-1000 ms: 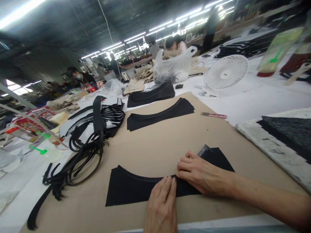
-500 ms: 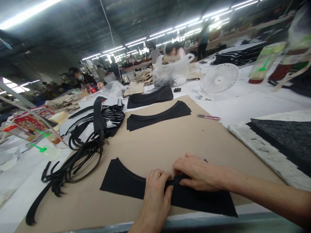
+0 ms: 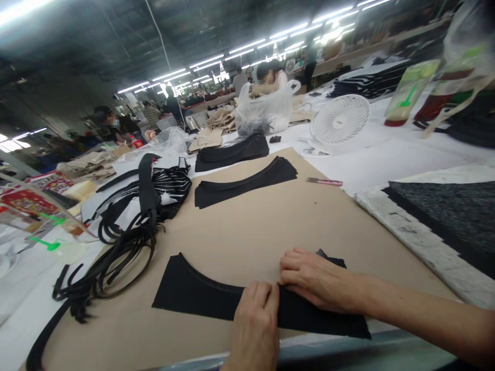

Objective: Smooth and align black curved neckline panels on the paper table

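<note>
"What could go wrong here?"

"The panel (image 3: 301,314) could pucker along its curved rim, I'd judge, if the hands pull unevenly. The left hand (image 3: 256,314) has fingers together, bent down at the rim; the right hand (image 3: 317,278) curls over it just beside."

"Pinching?"

"Can't tell. The fingertips and thumbs are mostly hidden."

"Where does the panel lie?"

"On the near part of the tan sheet (image 3: 240,237), spread from 9 to 4 o'clock of the hands. Its 4 o'clock corner comes right by the front edge of the bench (image 3: 410,159); a slip towards 6 could leave it hanging over and creased."

"Any room?"

"Most at 12, bare sheet up to the stack (image 3: 247,181). At 1, the snips (image 3: 325,181) lie across the sheet's far edge, well apart from the hands. Straps (image 3: 127,247) crowd 10 and could snag a wide swing. The board (image 3: 390,232) limits 2 o'clock."
</note>
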The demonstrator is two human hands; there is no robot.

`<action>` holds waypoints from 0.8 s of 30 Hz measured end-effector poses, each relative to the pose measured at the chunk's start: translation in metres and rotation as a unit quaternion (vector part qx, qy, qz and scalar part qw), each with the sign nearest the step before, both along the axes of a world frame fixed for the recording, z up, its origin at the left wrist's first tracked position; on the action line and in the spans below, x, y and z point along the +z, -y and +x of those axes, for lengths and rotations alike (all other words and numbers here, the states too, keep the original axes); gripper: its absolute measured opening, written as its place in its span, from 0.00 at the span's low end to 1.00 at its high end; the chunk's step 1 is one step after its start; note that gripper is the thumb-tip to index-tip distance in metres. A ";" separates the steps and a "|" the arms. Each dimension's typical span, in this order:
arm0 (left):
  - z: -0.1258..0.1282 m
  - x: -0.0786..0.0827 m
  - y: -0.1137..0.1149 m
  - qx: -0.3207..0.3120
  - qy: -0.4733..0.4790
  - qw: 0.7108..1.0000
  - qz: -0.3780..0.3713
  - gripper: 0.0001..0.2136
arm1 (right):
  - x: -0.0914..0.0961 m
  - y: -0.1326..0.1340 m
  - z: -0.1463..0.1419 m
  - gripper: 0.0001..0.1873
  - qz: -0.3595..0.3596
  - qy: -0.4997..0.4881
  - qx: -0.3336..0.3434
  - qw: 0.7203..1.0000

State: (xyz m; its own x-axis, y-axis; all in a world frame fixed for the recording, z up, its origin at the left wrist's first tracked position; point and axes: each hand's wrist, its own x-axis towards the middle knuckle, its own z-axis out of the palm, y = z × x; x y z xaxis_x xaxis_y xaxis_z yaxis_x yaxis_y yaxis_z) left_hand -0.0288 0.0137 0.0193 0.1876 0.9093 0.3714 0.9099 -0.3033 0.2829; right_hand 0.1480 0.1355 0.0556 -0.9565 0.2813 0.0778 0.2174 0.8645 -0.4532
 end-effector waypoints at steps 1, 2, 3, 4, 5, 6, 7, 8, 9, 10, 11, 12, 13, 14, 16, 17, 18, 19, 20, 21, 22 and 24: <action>-0.001 -0.009 0.007 -0.021 -0.041 0.997 0.057 0.22 | -0.003 0.001 0.002 0.08 0.028 -0.005 0.010 1.000; -0.004 -0.018 0.013 -0.029 -0.072 0.993 0.091 0.24 | -0.005 0.001 0.004 0.09 0.050 -0.007 0.018 0.999; -0.007 -0.024 0.019 -0.031 -0.089 0.989 0.113 0.26 | -0.008 0.001 0.006 0.10 0.063 -0.007 0.023 0.998; -0.010 -0.029 0.022 -0.034 -0.098 0.987 0.121 0.27 | -0.009 0.000 0.007 0.10 0.071 -0.008 0.025 0.997; -0.014 -0.031 0.024 -0.039 -0.100 0.987 0.118 0.28 | -0.010 -0.001 0.007 0.09 0.072 -0.010 0.023 0.997; -0.018 -0.030 0.025 -0.048 -0.093 0.988 0.112 0.28 | -0.009 -0.002 0.008 0.07 0.068 -0.012 0.016 0.998; -0.021 -0.028 0.023 -0.053 -0.078 0.991 0.099 0.27 | -0.008 -0.004 0.009 0.05 0.060 -0.014 0.007 0.998; -0.023 -0.023 0.021 -0.049 -0.056 0.994 0.084 0.26 | -0.007 -0.006 0.009 0.03 0.053 -0.015 -0.002 0.999; -0.024 -0.017 0.018 -0.040 -0.029 0.997 0.067 0.25 | -0.005 -0.007 0.009 0.04 0.047 -0.014 -0.009 0.999; -0.022 -0.011 0.014 -0.027 -0.004 0.998 0.051 0.23 | -0.004 -0.008 0.010 0.07 0.043 -0.013 -0.012 0.999; -0.019 -0.004 0.009 -0.010 0.016 0.999 0.036 0.22 | -0.002 -0.009 0.010 0.08 0.041 -0.011 -0.012 0.999; -0.014 0.002 0.005 0.010 0.030 0.999 0.023 0.20 | -0.001 -0.010 0.010 0.08 0.041 -0.010 -0.010 0.999; -0.008 0.008 0.000 0.029 0.041 0.999 0.008 0.19 | 0.000 -0.010 0.011 0.08 0.041 -0.010 -0.009 0.999; -0.001 0.013 -0.005 0.047 0.053 0.997 -0.013 0.17 | 0.001 -0.010 0.011 0.07 0.038 -0.009 -0.009 0.999; 0.013 0.020 -0.013 0.073 0.087 0.991 -0.074 0.16 | 0.003 -0.011 0.012 0.06 0.022 -0.003 -0.013 1.000; 0.018 0.022 -0.017 0.073 0.103 0.986 -0.107 0.17 | 0.004 -0.011 0.012 0.06 0.011 0.001 -0.015 1.000; 0.022 0.024 -0.021 0.065 0.117 0.981 -0.137 0.18 | 0.005 -0.012 0.013 0.07 0.001 0.006 -0.018 1.000; 0.025 0.025 -0.024 0.057 0.128 0.977 -0.161 0.19 | 0.006 -0.013 0.014 0.07 -0.008 0.010 -0.020 1.000; 0.026 0.027 -0.027 0.051 0.136 0.973 -0.180 0.20 | 0.006 -0.015 0.015 0.08 -0.014 0.013 -0.022 1.000; 0.026 0.029 -0.029 0.049 0.142 0.969 -0.195 0.20 | 0.006 -0.016 0.016 0.08 -0.018 0.014 -0.022 0.999; 0.026 0.031 -0.031 0.046 0.147 0.966 -0.207 0.21 | 0.006 -0.018 0.017 0.08 -0.019 0.013 -0.022 0.999; 0.025 0.035 -0.033 0.045 0.150 0.963 -0.221 0.22 | 0.006 -0.021 0.020 0.08 -0.018 0.009 -0.018 1.000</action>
